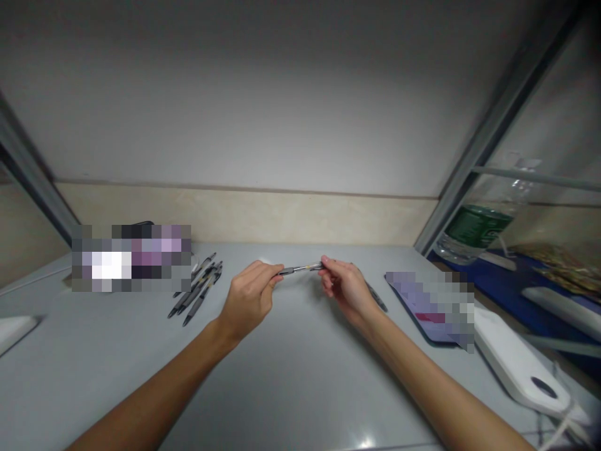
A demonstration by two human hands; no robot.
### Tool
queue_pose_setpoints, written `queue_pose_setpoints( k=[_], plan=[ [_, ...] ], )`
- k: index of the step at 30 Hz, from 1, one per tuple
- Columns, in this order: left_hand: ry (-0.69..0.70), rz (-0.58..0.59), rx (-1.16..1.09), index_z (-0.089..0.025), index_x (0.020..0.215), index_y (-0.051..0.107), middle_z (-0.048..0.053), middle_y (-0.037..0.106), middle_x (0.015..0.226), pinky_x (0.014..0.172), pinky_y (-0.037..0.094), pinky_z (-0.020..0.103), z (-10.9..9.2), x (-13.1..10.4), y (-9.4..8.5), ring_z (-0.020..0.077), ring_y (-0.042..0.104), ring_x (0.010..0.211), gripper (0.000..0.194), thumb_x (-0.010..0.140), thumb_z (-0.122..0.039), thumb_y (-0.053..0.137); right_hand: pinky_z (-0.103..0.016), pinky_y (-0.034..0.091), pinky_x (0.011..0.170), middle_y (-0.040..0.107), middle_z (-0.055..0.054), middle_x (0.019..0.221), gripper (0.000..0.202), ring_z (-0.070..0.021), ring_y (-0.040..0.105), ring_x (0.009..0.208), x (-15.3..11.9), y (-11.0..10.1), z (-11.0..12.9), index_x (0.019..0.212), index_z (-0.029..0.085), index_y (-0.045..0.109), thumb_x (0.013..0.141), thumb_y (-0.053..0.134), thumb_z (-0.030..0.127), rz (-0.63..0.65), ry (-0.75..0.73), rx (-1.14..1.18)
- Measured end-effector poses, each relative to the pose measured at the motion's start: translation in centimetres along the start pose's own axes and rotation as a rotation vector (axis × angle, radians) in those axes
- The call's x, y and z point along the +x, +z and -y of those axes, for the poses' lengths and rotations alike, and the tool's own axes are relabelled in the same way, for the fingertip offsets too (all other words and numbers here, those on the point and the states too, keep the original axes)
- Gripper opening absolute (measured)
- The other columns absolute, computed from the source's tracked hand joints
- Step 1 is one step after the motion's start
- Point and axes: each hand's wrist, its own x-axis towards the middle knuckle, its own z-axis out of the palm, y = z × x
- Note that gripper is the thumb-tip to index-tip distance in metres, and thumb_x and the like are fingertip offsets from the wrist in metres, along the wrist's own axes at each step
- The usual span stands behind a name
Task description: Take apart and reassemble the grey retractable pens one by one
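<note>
Between my two hands a slim grey pen [300, 269] with a clear middle is held nearly level above the desk. My left hand [251, 291] pinches its left end, fingers closed and knuckles up. At the other end, the thumb and fingertips of my right hand [345, 282] grip the pen too. Several similar grey and black pens [200, 291] lie in a loose bundle left of my left hand. Another dark pen [377, 297] lies partly hidden behind my right hand and wrist.
A phone [413, 313] with a blurred screen lies at right, beside a white device [516, 363] with a cable. Past the metal frame stands a water bottle [479, 225] with a green label. A pixelated item [131, 257] sits back left; a white object's corner [16, 329] shows at left.
</note>
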Motion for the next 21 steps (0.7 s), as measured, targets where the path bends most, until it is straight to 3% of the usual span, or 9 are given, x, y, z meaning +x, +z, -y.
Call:
queue_pose_setpoints(
  k=[7, 11, 14, 18, 21],
  plan=[
    [0.111, 0.032, 0.042, -0.013, 0.108, 0.057, 0.008, 0.066, 0.086, 0.074, 0.048, 0.032, 0.0, -0.3, 0.2, 0.0171, 0.057, 0.077, 0.024, 0.085, -0.01, 0.051, -0.02, 0.033, 0.041, 0.051, 0.002, 0.047, 0.03, -0.0075, 0.043, 0.041, 0.2, 0.4, 0.1, 0.062, 0.014, 0.06, 0.074, 0.068, 0.04, -0.036, -0.043, 0.081],
    [0.075, 0.171, 0.006, -0.017, 0.111, 0.056, 0.009, 0.064, 0.098, 0.081, 0.047, 0.035, -1.0, -0.2, 0.5, 0.0195, 0.057, 0.089, 0.025, 0.086, -0.019, 0.051, -0.022, 0.046, 0.058, 0.063, -0.002, 0.073, 0.024, -0.0128, 0.057, 0.067, 0.8, 1.4, 0.9, 0.079, 0.017, 0.063, 0.073, 0.068, 0.039, -0.087, -0.086, 0.157],
    [0.022, 0.268, 0.007, -0.018, 0.113, 0.055, 0.009, 0.062, 0.1, 0.083, 0.046, 0.037, -1.4, 0.0, 0.5, 0.0215, 0.056, 0.092, 0.031, 0.085, -0.032, 0.053, -0.024, 0.047, 0.061, 0.061, 0.0, 0.069, 0.022, -0.013, 0.057, 0.065, 1.2, 2.3, 1.8, 0.089, 0.02, 0.06, 0.075, 0.063, 0.037, -0.07, -0.065, 0.27],
    [-0.141, 0.284, 0.185, -0.017, 0.102, 0.058, 0.008, 0.062, 0.092, 0.082, 0.045, 0.038, -0.2, 0.1, 0.4, 0.0218, 0.055, 0.089, 0.023, 0.088, -0.031, 0.046, -0.02, 0.031, 0.039, 0.035, 0.008, 0.046, 0.027, -0.0079, 0.033, 0.037, 1.4, 3.4, 3.5, 0.072, 0.021, 0.05, 0.08, 0.048, 0.047, 0.013, 0.048, 0.4],
    [-0.275, 0.344, 0.454, -0.016, 0.095, 0.061, 0.011, 0.062, 0.091, 0.081, 0.044, 0.04, 1.5, -0.1, 0.0, 0.0258, 0.054, 0.093, 0.022, 0.087, -0.029, 0.044, -0.019, 0.012, 0.033, 0.018, 0.009, 0.042, 0.037, -0.0069, 0.013, 0.033, 1.4, 4.2, 4.8, 0.057, 0.021, 0.036, 0.081, 0.038, 0.048, 0.101, 0.107, 0.437]
  ],
)
